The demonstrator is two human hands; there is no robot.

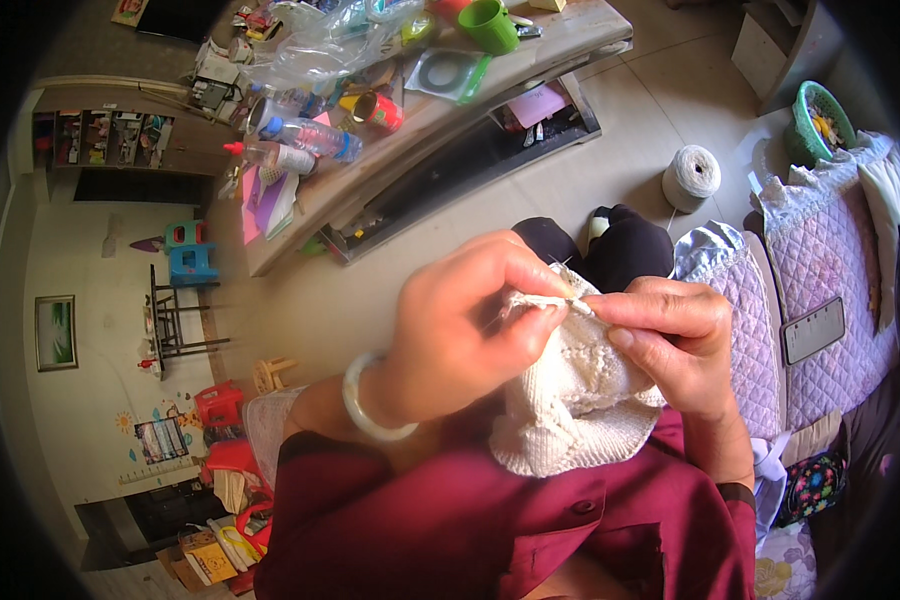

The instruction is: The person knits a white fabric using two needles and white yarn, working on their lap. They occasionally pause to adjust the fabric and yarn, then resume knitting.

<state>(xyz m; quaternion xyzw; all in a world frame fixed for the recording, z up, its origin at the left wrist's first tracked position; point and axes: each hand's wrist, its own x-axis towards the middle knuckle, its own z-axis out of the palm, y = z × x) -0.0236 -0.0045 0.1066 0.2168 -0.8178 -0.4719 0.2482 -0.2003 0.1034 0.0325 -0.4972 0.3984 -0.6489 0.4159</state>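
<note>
A cream knitted piece hangs over my lap, ribbed along its lower edge. My left hand, with a pale bangle at the wrist, pinches the piece's top edge between thumb and fingers. Close against it, my right hand grips the same edge from the other side. Thin needle tips show near my left fingers; how many needles there are, I cannot tell. A cone of cream yarn stands on the floor beyond my knees, its strand running towards the sofa's edge.
A cluttered table holds plastic bottles, a red tin and a green cup. At the right, a phone lies on the quilted sofa cover, below a green basket. Red stools stand at the left.
</note>
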